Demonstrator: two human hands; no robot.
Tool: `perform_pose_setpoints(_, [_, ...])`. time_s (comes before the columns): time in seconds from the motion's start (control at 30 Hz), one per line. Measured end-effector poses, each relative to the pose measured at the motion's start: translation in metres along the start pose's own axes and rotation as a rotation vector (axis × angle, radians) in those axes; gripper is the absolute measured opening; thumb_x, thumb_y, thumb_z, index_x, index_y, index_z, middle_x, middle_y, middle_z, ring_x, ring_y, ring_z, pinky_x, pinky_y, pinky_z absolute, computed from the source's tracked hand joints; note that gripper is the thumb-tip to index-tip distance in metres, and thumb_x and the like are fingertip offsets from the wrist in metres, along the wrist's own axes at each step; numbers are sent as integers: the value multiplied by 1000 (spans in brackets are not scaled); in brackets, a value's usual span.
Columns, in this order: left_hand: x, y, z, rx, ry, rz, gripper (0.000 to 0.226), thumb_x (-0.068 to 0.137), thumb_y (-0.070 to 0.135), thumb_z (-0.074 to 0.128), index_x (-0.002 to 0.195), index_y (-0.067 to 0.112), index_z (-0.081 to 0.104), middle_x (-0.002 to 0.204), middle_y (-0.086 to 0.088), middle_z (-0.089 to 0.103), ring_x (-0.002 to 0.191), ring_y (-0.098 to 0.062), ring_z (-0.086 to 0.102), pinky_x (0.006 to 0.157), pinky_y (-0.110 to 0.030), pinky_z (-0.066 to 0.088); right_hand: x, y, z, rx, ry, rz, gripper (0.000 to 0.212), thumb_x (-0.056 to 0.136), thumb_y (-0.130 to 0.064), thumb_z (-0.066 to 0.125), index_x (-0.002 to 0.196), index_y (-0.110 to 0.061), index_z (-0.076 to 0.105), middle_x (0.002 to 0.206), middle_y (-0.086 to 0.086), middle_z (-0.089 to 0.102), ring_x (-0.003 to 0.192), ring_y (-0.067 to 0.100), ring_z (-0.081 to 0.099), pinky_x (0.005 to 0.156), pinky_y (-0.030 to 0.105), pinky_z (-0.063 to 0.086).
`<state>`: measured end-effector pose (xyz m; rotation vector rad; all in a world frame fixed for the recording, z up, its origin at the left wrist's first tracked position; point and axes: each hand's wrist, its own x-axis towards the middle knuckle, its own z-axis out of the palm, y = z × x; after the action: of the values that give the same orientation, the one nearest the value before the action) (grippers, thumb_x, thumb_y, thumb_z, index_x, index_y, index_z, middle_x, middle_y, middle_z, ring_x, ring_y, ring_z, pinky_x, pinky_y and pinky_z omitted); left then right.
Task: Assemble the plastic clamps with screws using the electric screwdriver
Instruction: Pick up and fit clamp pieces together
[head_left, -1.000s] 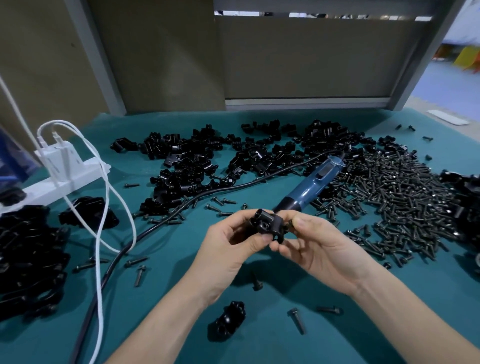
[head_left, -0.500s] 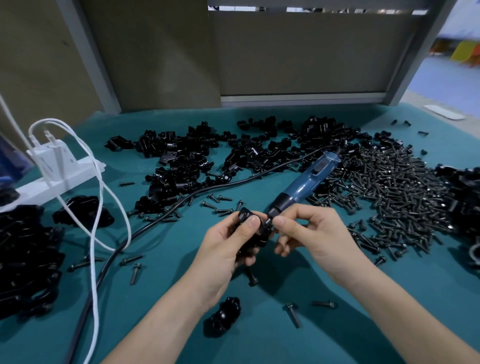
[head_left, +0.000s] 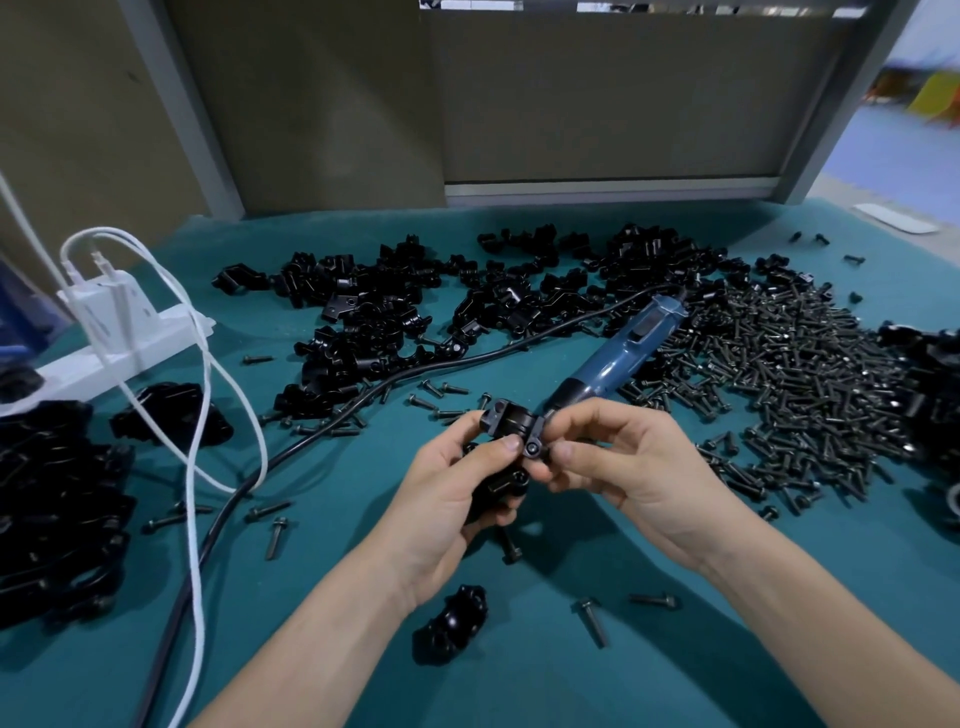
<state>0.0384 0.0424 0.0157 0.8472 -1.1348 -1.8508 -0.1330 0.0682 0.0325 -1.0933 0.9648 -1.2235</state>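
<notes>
A black plastic clamp (head_left: 511, 423) is held above the teal table (head_left: 675, 649) between both hands. My left hand (head_left: 457, 493) grips its lower half, thumb pressing near the joint. My right hand (head_left: 618, 462) pinches its right end, where a screw head (head_left: 533, 448) shows. The blue electric screwdriver (head_left: 623, 353) lies on the table just behind the hands, tip toward them, its black cable (head_left: 415, 371) trailing left. A large pile of black screws (head_left: 789, 384) spreads to the right. Loose clamp halves (head_left: 374, 322) are heaped at the back.
A white power strip (head_left: 119, 338) with plugs and white cables sits at the left. Dark clamp pieces (head_left: 47, 499) pile up at the left edge and another heap (head_left: 930, 384) at the right edge. One clamp piece (head_left: 452, 623) and stray screws (head_left: 592, 621) lie near my forearms.
The clamp has been turned in my hands so one half stands up and the screw end faces me. My right fingers shifted onto its right end.
</notes>
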Motion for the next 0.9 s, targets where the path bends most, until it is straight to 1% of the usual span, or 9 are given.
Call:
perform_pose_setpoints(0.13, [0, 0, 1, -11, 13, -15, 12, 69, 32, 67, 78, 32, 75, 69, 3, 69, 53, -6, 56, 49, -17, 46, -1, -1, 3, 44, -27, 27, 18, 68, 2, 68, 86, 0, 65, 81, 15, 69, 73, 18, 68, 66, 21, 54])
perform_pose_setpoints(0.27, [2, -2, 1, -10, 6, -35, 11, 69, 31, 67, 77, 29, 74, 69, 1, 67, 52, -7, 55, 47, -17, 45, -1, -1, 3, 37, -12, 15, 16, 69, -2, 68, 84, 0, 61, 77, 16, 66, 67, 19, 62, 62, 21, 52])
perform_pose_setpoints(0.4, [2, -4, 3, -144, -18, -104, 27, 76, 22, 63, 100, 11, 64, 68, -4, 64, 47, -9, 50, 42, -18, 41, -3, -2, 5, 58, -14, 5, 19, 68, -7, 70, 86, -5, 64, 75, 12, 63, 66, 22, 59, 63, 22, 53])
perform_pose_setpoints(0.53, [4, -5, 2, -183, -17, -141, 45, 78, 19, 61, 119, 1, 59, 67, -4, 63, 46, -9, 49, 41, -18, 40, -3, -2, 6, 40, -15, -23, 21, 69, -4, 70, 89, -7, 65, 75, 9, 61, 68, 23, 60, 64, 23, 53])
perform_pose_setpoints(0.67, [5, -5, 2, -201, -14, -136, 40, 75, 21, 63, 111, 4, 61, 69, -4, 66, 47, -8, 50, 41, -17, 40, -3, -2, 5, 5, -42, -57, 25, 67, -3, 72, 90, -8, 64, 76, 5, 62, 72, 19, 63, 68, 24, 53])
perform_pose_setpoints(0.77, [4, -4, 2, -200, -28, -127, 36, 72, 22, 67, 104, 7, 65, 76, -3, 70, 47, -7, 49, 39, -16, 39, -3, -2, 4, -72, -77, -102, 26, 67, -7, 75, 90, -18, 69, 80, 4, 62, 78, 17, 60, 76, 28, 55])
perform_pose_setpoints(0.83, [3, -3, 3, -179, -45, -136, 32, 75, 22, 65, 103, 8, 64, 72, 0, 67, 47, -6, 47, 37, -15, 37, -4, -2, 4, -212, -86, -165, 30, 70, -9, 74, 95, -26, 73, 84, 15, 61, 82, 22, 58, 81, 37, 54])
perform_pose_setpoints(0.87, [3, -3, 4, -173, -45, -141, 30, 76, 21, 64, 104, 9, 63, 70, 0, 65, 48, -6, 47, 36, -15, 35, -5, -2, 5, -281, -79, -198, 31, 72, -11, 74, 98, -28, 74, 88, 21, 59, 82, 28, 57, 83, 40, 53])
perform_pose_setpoints(0.9, [2, -2, 4, -170, -42, -144, 30, 77, 21, 63, 105, 9, 63, 70, 0, 64, 48, -6, 47, 35, -14, 34, -5, -2, 5, -338, -72, -228, 31, 73, -12, 73, 99, -29, 74, 90, 24, 58, 81, 31, 56, 82, 42, 52])
